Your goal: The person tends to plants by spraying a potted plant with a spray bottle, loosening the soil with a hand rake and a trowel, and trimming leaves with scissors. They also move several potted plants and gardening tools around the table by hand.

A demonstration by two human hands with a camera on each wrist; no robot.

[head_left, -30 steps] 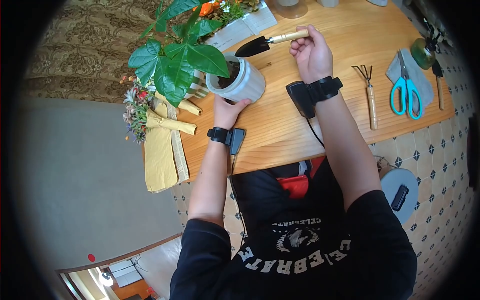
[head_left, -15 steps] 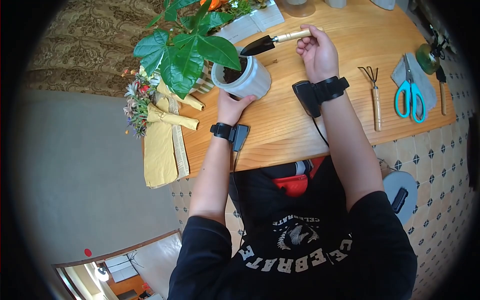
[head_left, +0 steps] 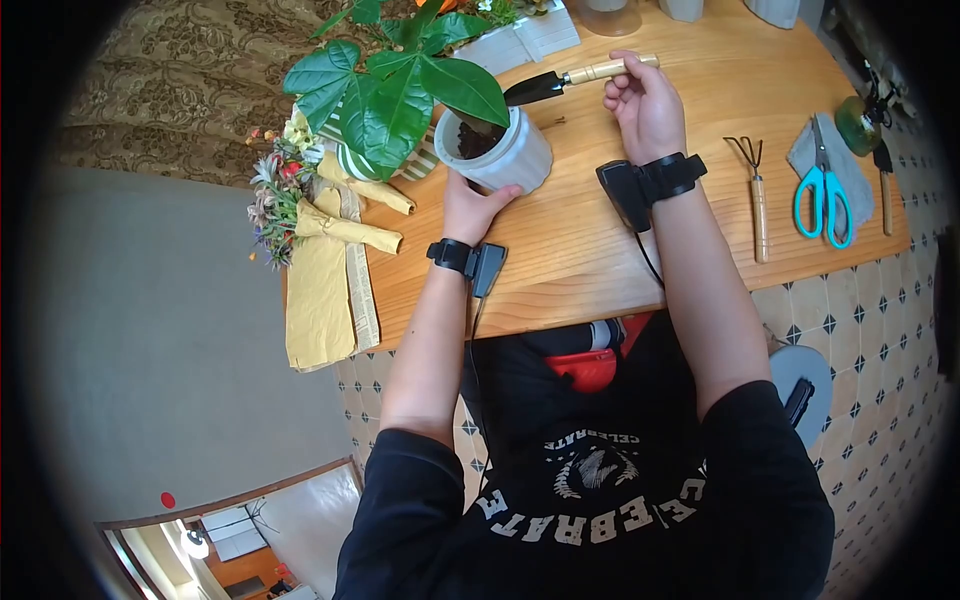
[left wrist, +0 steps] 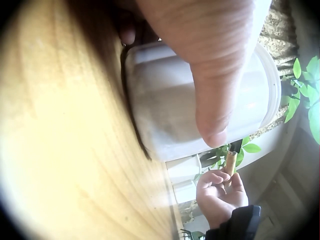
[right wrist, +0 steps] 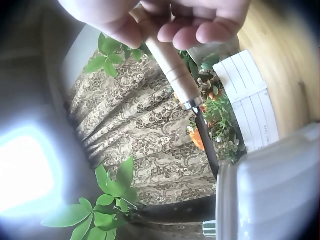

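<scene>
A white plastic flower pot (head_left: 520, 165) stands on the wooden table, with dark soil (head_left: 480, 138) inside and a broad-leaved green plant (head_left: 395, 105) growing from it. My left hand (head_left: 472, 208) holds the pot low on its near side. In the left wrist view, the thumb (left wrist: 215, 100) lies along the pot wall and a fingertip shows by the base. My right hand (head_left: 652, 115) pinches the wooden handle end of a small trowel (head_left: 595, 72). Its dark blade (right wrist: 206, 140) reaches the pot's rim; the tip is hidden there in the right wrist view.
To the right lie a small hand rake (head_left: 760, 205), teal-handled scissors (head_left: 823, 195) on a grey cloth (head_left: 860, 180), and another wooden-handled tool (head_left: 886, 200). A green bottle (head_left: 855, 120) stands behind them. Paper-wrapped flowers (head_left: 320, 290) lie left, a white planter box (head_left: 520, 42) behind.
The head view has shifted slightly, so the table's things sit a little further right. Both hands keep their holds. The trowel blade appears narrower, slightly turned, still at the pot's rim.
</scene>
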